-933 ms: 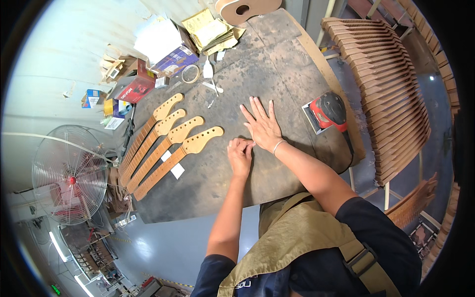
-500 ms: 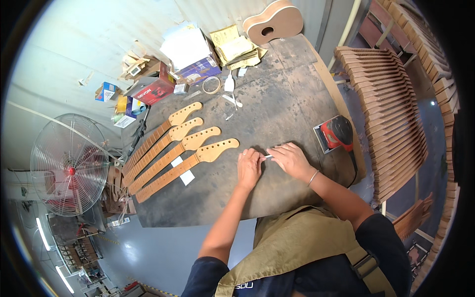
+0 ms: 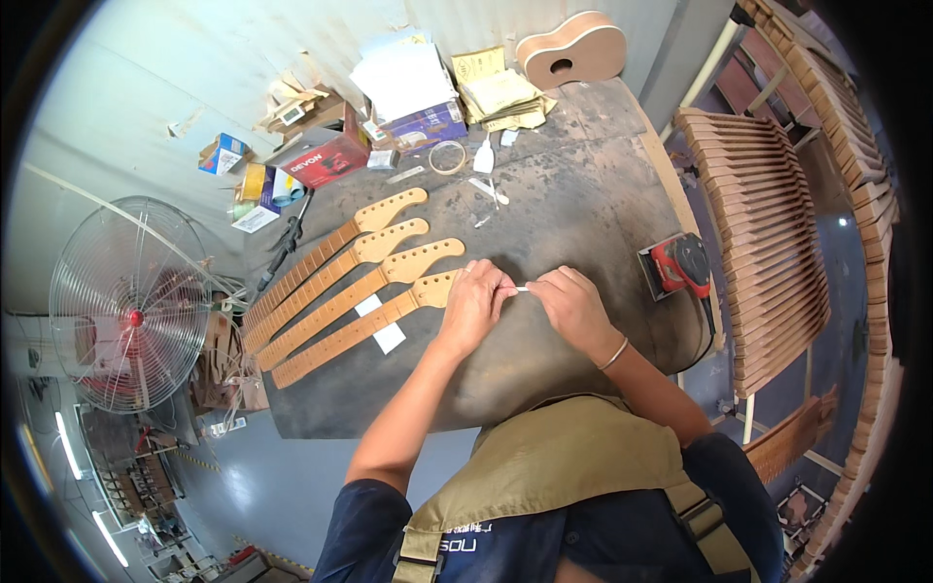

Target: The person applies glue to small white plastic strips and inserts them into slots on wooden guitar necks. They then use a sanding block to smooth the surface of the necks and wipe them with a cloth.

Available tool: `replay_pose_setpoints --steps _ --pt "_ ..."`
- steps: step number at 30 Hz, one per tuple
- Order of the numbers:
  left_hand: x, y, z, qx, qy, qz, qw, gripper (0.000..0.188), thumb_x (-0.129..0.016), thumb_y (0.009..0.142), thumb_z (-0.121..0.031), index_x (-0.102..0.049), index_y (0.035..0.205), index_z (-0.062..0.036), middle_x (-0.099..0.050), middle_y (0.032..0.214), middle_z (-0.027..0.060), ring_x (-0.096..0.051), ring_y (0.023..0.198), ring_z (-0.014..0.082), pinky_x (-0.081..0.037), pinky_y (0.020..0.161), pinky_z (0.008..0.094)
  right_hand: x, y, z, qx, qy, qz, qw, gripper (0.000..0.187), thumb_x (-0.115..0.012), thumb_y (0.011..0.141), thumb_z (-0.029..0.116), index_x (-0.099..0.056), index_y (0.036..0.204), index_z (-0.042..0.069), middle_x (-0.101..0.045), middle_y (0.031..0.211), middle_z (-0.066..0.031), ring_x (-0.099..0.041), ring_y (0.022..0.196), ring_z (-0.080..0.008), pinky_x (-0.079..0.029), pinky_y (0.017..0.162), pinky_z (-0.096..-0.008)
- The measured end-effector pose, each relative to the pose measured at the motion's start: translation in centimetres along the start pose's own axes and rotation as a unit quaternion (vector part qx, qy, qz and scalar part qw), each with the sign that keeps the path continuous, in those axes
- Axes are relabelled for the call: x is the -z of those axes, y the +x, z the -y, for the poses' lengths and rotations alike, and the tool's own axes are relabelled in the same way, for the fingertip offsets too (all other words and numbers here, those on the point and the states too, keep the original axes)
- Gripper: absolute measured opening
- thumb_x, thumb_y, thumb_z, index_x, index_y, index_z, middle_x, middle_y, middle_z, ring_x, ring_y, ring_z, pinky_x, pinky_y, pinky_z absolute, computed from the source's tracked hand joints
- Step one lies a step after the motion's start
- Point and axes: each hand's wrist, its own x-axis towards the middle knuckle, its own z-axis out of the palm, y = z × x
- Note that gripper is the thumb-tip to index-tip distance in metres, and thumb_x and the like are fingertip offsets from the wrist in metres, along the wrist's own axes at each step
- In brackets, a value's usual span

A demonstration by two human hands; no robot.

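Now I'm pinching a small white strip (image 3: 522, 289) between my left hand (image 3: 473, 306) and right hand (image 3: 573, 309), both having come together just right of the nearest guitar neck (image 3: 355, 330).

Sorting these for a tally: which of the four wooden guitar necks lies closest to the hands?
The lowest neck, nearest the person: its headstock sits right under the left hand. The other three fan out farther up the table.
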Motion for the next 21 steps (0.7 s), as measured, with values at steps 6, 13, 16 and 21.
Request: replay_pose_setpoints --steps 6,13,16,21 --pt "4.3 0.0 -2.9 0.116 -0.175 -0.164 0.964 0.037 -0.087 0.087 -0.007 -0.072 0.121 -0.0022 -0.073 0.107 0.01 -0.069 0.107 0.0259 -0.054 0.1 0.0395 -0.6 2.0 3.8 -0.224 0.164 -0.091 0.956 0.013 -0.078 0.091 -0.003 -0.079 0.103 0.001 -0.074 0.089 -0.0104 -0.071 0.078 -0.0218 -0.056 0.072 -0.031" --pt "0.9 -1.2 -1.4 0.286 -0.563 -0.168 0.757 0.028 -0.078 0.096 0.004 -0.073 0.124 0.0059 -0.078 0.117 0.0168 -0.075 0.109 0.0193 -0.061 0.098 0.0313 -1.8 3.5 5.7 -0.312 0.253 -0.123 0.908 0.01 -0.078 0.094 -0.001 -0.08 0.104 0.0 -0.076 0.09 -0.008 -0.071 0.08 -0.011 -0.056 0.075 -0.0262" --pt "0.9 -0.1 -1.3 0.297 -0.576 -0.19 0.737 0.025 -0.077 0.097 0.004 -0.073 0.121 0.0059 -0.079 0.114 0.0164 -0.077 0.105 0.0203 -0.064 0.093 0.0316 -2.6 4.0 6.0 -0.307 0.243 -0.138 0.91 0.01 -0.08 0.091 -0.001 -0.08 0.101 0.002 -0.076 0.088 -0.0099 -0.072 0.076 -0.0144 -0.056 0.071 -0.0281" --pt "0.7 0.4 -0.2 0.325 -0.57 -0.181 0.733 0.019 -0.077 0.097 0.002 -0.075 0.116 0.0046 -0.079 0.108 0.0144 -0.078 0.098 0.0199 -0.066 0.085 0.0314 -3.6 3.9 5.5 -0.307 0.255 -0.122 0.909 0.013 -0.082 0.09 0.0 -0.079 0.103 0.001 -0.076 0.089 -0.0104 -0.072 0.073 -0.0174 -0.056 0.069 -0.0286"
